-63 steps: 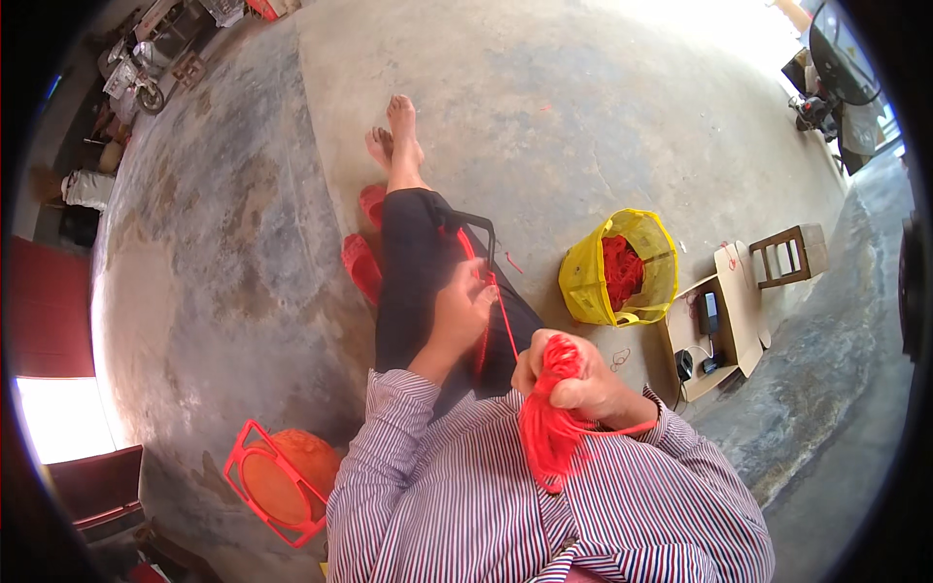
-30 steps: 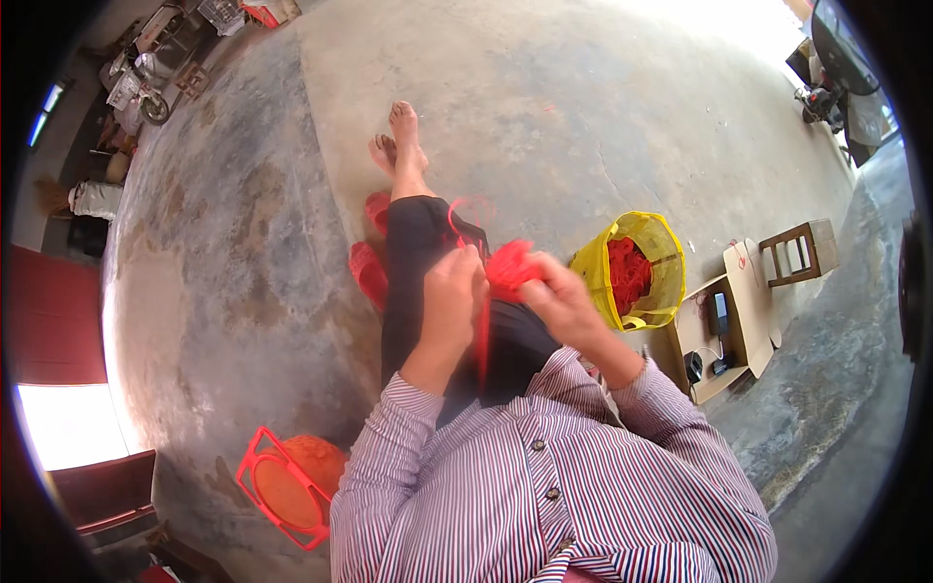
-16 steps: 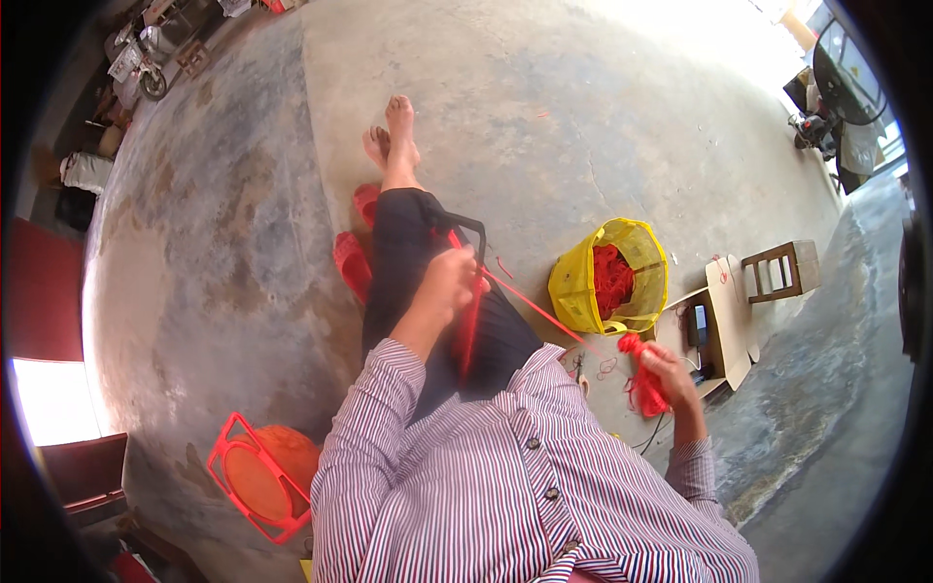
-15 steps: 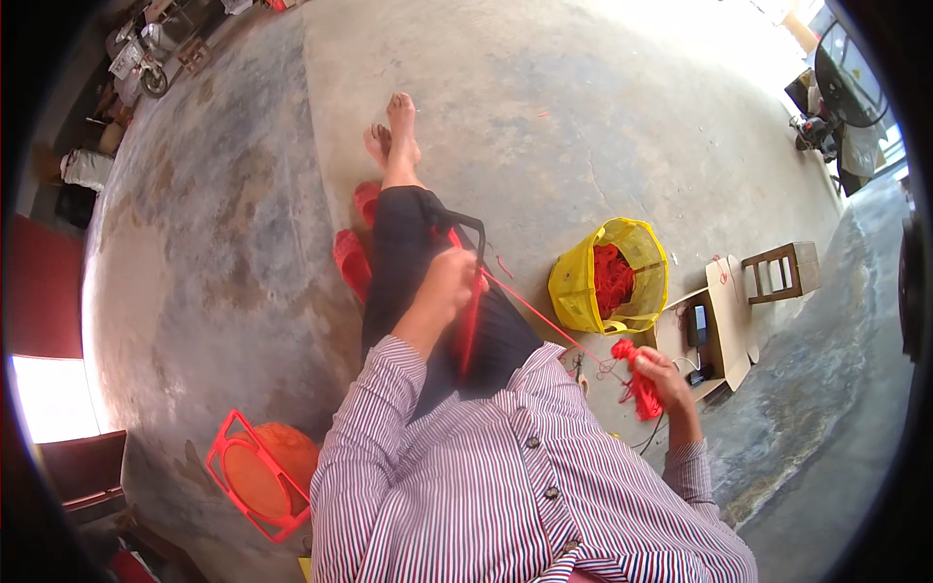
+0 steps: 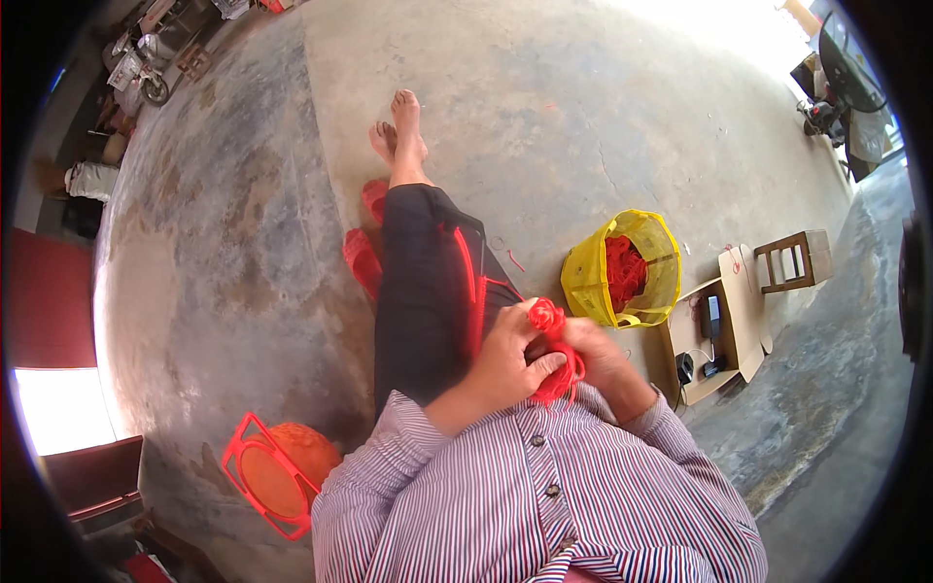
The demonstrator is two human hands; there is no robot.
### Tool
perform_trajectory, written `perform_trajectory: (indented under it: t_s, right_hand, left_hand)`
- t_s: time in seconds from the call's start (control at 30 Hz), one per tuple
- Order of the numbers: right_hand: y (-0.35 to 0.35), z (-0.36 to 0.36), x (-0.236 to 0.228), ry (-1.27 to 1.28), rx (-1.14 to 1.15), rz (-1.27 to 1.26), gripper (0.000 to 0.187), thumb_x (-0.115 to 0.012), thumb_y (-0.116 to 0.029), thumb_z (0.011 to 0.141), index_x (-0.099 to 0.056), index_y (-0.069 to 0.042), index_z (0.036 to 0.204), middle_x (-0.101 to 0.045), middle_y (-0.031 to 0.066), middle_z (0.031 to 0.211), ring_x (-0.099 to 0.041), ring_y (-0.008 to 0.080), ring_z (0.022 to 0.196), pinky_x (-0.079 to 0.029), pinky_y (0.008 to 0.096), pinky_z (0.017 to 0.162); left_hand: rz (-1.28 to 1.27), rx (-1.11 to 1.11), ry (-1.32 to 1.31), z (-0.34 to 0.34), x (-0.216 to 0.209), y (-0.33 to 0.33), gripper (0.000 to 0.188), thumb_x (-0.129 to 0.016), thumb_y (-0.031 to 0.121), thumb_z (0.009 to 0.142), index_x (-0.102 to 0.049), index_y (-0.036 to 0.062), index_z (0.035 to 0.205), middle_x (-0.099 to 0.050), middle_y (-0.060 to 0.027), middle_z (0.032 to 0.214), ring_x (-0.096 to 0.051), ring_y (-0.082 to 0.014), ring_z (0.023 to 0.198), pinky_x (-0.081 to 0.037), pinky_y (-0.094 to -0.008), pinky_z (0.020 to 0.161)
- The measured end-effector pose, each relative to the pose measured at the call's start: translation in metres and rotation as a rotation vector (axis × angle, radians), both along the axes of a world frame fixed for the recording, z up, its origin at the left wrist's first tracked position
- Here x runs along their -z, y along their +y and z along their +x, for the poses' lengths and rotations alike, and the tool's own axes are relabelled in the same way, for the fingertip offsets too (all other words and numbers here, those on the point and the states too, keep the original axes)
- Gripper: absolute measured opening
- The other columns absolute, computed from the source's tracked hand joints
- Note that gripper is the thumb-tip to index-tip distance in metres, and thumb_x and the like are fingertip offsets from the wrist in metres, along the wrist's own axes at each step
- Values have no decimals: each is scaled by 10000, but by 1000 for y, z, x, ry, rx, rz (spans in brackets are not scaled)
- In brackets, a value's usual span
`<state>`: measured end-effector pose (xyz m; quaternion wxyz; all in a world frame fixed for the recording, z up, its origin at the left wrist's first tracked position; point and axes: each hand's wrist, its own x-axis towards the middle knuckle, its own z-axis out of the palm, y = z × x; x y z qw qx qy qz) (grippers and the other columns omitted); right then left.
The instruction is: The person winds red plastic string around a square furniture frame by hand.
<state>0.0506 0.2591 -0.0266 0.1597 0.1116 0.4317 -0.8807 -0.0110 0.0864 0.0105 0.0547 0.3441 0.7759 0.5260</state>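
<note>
Across the room, the floor [image 5: 505, 126] is bare concrete, stained dark and patchy at left and paler toward the bright top edge. Right of the legs, a yellow bin [image 5: 588, 277] contains tangled red cord [image 5: 624, 272]. Beside it lies an open cardboard box [image 5: 746, 335] with dark devices inside, a small wooden stool [image 5: 805, 260] just beyond. Red slippers [image 5: 362, 262] lie left of the dark trousers [image 5: 418, 321]; an orange-red seat frame [image 5: 277, 481] is at lower left. A wheeled vehicle [image 5: 148, 83] is visible at upper left.

The bundle of red cord [image 5: 546, 317] is located in front of the striped shirt [image 5: 486, 486], between the hands, which are together. The left hand [image 5: 510, 360] is clamped on it, thumb across the front. The right hand [image 5: 598, 355] is against its other side, blurred; its grip cannot be determined. A red strand runs from the thigh toward the bundle.

Compared with half a second earlier, the right hand has come in from the far right, where it held the bundle on a taut strand; the left hand has moved from the thigh. Bin, box and stool remain in place.
</note>
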Motion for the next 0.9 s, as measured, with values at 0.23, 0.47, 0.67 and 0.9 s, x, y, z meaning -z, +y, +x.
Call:
perform_trajectory:
  t_s: [0.23,0.47,0.67,0.9]
  right_hand:
    - [21,-76,-3,139,-151,-50,524,-596,-478,937,-585,-74,1271,-614,9,893,-573,80,738,-448,199,648]
    - [-14,-137,23,672,-3,1449,385,-719,-224,797,-663,-64,1142,-621,122,1203,-552,315,1163,-450,435,965]
    - [14,-100,5,561,232,1290,254,-757,-155,774,-653,-36,972,-631,136,1193,-579,305,1132,-466,379,952]
    - [92,7,-73,581,312,142,243,-672,-19,778,-439,-86,776,-588,84,766,-548,203,694,-463,391,700]
  left_hand:
    - [126,-281,301,-81,-20,-25,303,-622,-94,760,-672,42,1026,-561,-80,1028,-578,-172,936,-493,-300,835]
    - [-626,-250,477,-135,50,-22,313,-656,24,694,-655,44,1007,-595,-105,903,-592,-309,933,-481,-441,775]
    - [-175,-373,467,-104,36,-10,385,-673,-33,681,-621,-3,1061,-625,-138,1001,-608,-302,882,-508,-376,805]
    - [-107,-217,-124,-79,63,-24,294,-720,49,763,-649,-47,1031,-619,-98,867,-589,-164,720,-488,-293,682]
